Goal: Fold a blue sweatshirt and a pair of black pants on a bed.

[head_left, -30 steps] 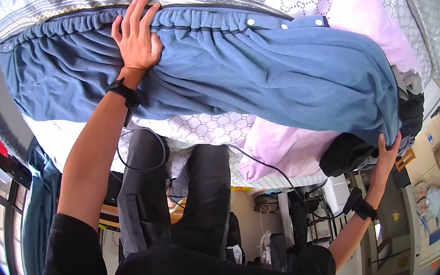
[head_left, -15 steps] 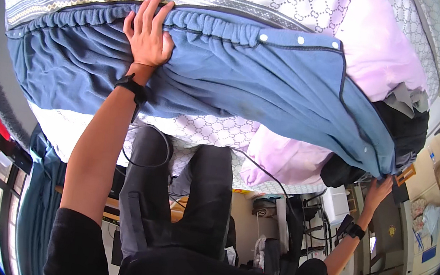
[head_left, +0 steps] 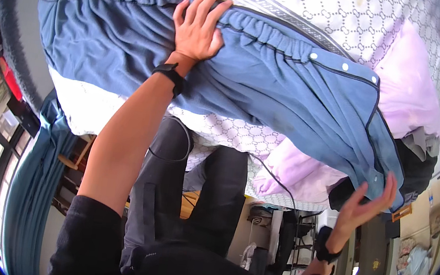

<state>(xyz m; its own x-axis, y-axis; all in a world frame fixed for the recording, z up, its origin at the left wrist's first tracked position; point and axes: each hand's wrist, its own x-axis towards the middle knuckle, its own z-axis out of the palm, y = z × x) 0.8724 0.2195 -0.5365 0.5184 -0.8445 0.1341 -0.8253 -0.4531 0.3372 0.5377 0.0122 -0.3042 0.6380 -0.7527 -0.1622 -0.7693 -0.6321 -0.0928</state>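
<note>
A blue fleece wrap (head_left: 270, 94) with a gathered elastic edge, dark piping and white snaps lies crosswise over the bed. My left hand (head_left: 198, 29) lies flat on it, fingers spread across the gathered edge. Toward the right the wrap narrows into folds and hangs over the side. Just in front of that end is my right hand (head_left: 358, 208), its fingers apart and slightly blurred, holding nothing. Whether its fingertips touch the cloth I cannot tell.
Beneath the wrap is a white patterned bedspread (head_left: 303, 9). Pink bedding (head_left: 413, 85) and dark clothes (head_left: 418, 169) lie at the right. A black cable (head_left: 276, 178) runs near my legs. A teal curtain (head_left: 36, 185) hangs at the left.
My right hand has let go of the wrap's right end and drawn back toward me, fingers opening. My left hand stays on the gathered edge. The whole view has shifted and tilted.
</note>
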